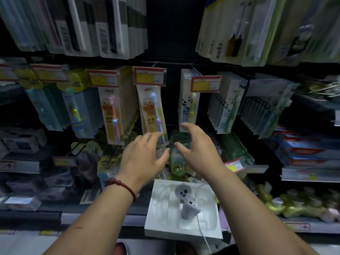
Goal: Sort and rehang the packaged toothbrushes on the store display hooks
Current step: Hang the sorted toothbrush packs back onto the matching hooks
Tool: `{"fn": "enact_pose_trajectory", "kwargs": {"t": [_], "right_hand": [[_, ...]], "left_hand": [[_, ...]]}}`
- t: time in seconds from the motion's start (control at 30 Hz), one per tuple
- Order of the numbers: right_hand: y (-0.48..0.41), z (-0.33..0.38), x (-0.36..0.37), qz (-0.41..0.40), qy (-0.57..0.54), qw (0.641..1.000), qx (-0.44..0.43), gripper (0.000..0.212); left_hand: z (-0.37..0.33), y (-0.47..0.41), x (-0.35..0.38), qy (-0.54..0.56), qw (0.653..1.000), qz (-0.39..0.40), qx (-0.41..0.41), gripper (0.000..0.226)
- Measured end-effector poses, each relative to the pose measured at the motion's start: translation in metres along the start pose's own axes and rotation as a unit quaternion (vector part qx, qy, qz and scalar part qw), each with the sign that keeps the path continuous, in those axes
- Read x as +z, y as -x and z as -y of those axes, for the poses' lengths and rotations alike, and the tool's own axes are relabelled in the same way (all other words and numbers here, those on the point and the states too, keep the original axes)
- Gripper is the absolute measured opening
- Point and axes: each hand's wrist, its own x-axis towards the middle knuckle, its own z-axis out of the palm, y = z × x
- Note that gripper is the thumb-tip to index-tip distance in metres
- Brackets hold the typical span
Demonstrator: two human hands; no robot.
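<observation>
Both my hands reach into the lower middle of the display. My left hand (145, 157) has loosely spread fingers just under a hanging orange-and-yellow toothbrush pack (153, 111). My right hand (196, 146) is spread wide, thumb and fingers apart, around a blurred green-and-clear toothbrush package (177, 155) that hangs between the two hands. Whether either hand touches that package is unclear through the blur. Further packs hang on hooks in rows: a pink-brush pack (111, 113), a panda pack (188, 103).
Red-and-yellow price tags (150, 76) sit on the hook ends. A white box (165, 218) with a grey small fan and cable stands on the shelf edge below my hands. Boxed toothpaste (309, 153) fills the right shelves, more packs (103, 24) hang above.
</observation>
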Motion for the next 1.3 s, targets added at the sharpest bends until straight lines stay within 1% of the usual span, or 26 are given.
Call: {"fn": "enact_pose_trajectory", "kwargs": {"t": [0.07,0.13,0.23,0.37,0.43,0.6,0.7,0.83,0.93,1.03,1.1,1.2,1.23,1.3], "right_hand": [[-0.001,-0.013,-0.004,-0.007,-0.012,1.0,0.024,0.062],[-0.004,-0.026,-0.005,-0.02,-0.02,0.998,0.048,0.063],[-0.014,-0.036,-0.003,-0.032,-0.04,0.996,0.072,0.058],[-0.024,-0.041,0.004,-0.053,-0.071,0.993,0.08,0.052],[-0.024,-0.043,0.009,-0.041,-0.066,0.994,0.08,0.052],[-0.023,-0.044,0.014,-0.027,-0.071,0.994,0.08,0.054],[-0.021,-0.044,0.011,-0.035,-0.084,0.992,0.086,0.052],[-0.023,-0.052,0.009,-0.056,-0.113,0.987,0.104,0.048],[-0.033,-0.059,0.01,-0.061,-0.123,0.984,0.116,0.048],[-0.048,-0.069,0.013,-0.07,-0.139,0.979,0.132,0.053],[-0.057,-0.074,0.017,-0.083,-0.185,0.967,0.153,0.057],[-0.069,-0.075,0.023,-0.111,-0.274,0.939,0.173,0.052],[-0.074,-0.074,0.024,-0.122,-0.305,0.928,0.177,0.05],[-0.085,-0.07,0.024,-0.134,-0.36,0.905,0.182,0.047]], "left_hand": [[-0.01,-0.008,0.007,0.002,1.0,-0.028,0.012,0.047],[-0.017,-0.017,0.013,0.013,0.999,-0.045,-0.004,0.045],[-0.019,-0.026,0.02,0.008,0.999,-0.039,-0.018,0.046],[-0.016,-0.028,0.024,0.0,0.999,-0.032,-0.019,0.046],[-0.015,-0.028,0.024,0.005,0.999,-0.031,-0.025,0.046],[-0.023,-0.029,0.024,0.053,0.997,-0.036,-0.032,0.044],[-0.029,-0.029,0.028,0.107,0.993,-0.03,-0.042,0.04],[-0.038,-0.04,0.043,0.23,0.971,-0.003,-0.066,0.034],[-0.046,-0.054,0.054,0.287,0.953,0.008,-0.097,0.032],[-0.05,-0.071,0.063,0.339,0.932,0.0,-0.124,0.031],[-0.053,-0.083,0.07,0.357,0.924,-0.012,-0.139,0.031],[-0.057,-0.099,0.082,0.39,0.906,-0.022,-0.163,0.03],[-0.059,-0.104,0.085,0.406,0.896,-0.022,-0.179,0.033],[-0.062,-0.114,0.087,0.455,0.865,-0.016,-0.211,0.052]]}}
